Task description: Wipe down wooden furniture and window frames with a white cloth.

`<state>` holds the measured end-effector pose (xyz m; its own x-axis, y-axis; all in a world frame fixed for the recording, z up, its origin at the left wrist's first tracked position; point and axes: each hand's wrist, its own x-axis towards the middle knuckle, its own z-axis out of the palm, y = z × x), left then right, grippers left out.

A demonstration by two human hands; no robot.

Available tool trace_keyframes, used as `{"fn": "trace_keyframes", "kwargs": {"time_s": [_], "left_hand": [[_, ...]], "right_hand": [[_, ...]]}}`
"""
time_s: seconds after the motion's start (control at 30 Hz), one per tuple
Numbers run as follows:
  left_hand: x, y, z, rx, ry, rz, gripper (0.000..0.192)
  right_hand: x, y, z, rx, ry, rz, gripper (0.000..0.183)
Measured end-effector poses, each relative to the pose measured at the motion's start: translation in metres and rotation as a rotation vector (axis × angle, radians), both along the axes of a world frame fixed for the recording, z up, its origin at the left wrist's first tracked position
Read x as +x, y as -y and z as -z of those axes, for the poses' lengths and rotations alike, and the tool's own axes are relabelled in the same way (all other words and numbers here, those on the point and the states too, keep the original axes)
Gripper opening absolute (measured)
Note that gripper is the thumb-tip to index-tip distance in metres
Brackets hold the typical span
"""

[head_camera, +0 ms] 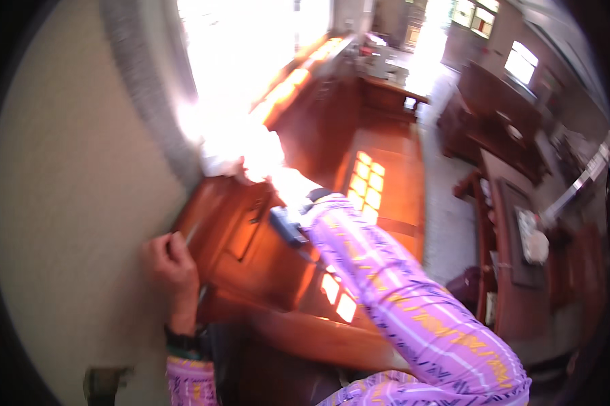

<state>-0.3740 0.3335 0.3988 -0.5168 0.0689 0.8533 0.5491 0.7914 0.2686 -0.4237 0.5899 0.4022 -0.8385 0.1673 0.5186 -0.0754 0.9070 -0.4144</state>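
Note:
My left hand (pixel 175 264) is curled into a loose fist beside the beige wall (pixel 71 203), close to the top edge of a carved reddish-brown wooden bench back (pixel 244 243). Nothing shows between its fingers. My right arm reaches across the bench toward the window. Strong sunlight washes out my right hand (pixel 267 157), so its grip is hard to make out. At its fingertips is a white, cloth-like thing (pixel 217 165), on or just above the corner of the bench back. A dark blue box-like object (pixel 287 227) lies below my right wrist, partly covered by the sleeve.
The wooden seat (pixel 398 203) runs along the window side, with patches of sunlight on it. To the right stand a dark wooden table (pixel 523 284) bearing pale items and another wooden bench (pixel 492 122). A grey floor strip (pixel 449 213) lies between. A dark switch or socket (pixel 104 383) sits on the wall.

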Motion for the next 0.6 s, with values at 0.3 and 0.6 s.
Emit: {"fn": "trace_keyframes", "kwargs": {"time_s": [0.3,0.6], "left_hand": [[-0.003,0.028,0.002,-0.006,0.028,0.013,0.009],[-0.006,0.022,0.01,-0.021,0.014,-0.006,0.012]], "right_hand": [[-0.009,0.055,-0.03,-0.194,0.211,-0.176,0.05],[0.018,0.065,-0.023,-0.321,0.32,-0.339,0.081]]}}
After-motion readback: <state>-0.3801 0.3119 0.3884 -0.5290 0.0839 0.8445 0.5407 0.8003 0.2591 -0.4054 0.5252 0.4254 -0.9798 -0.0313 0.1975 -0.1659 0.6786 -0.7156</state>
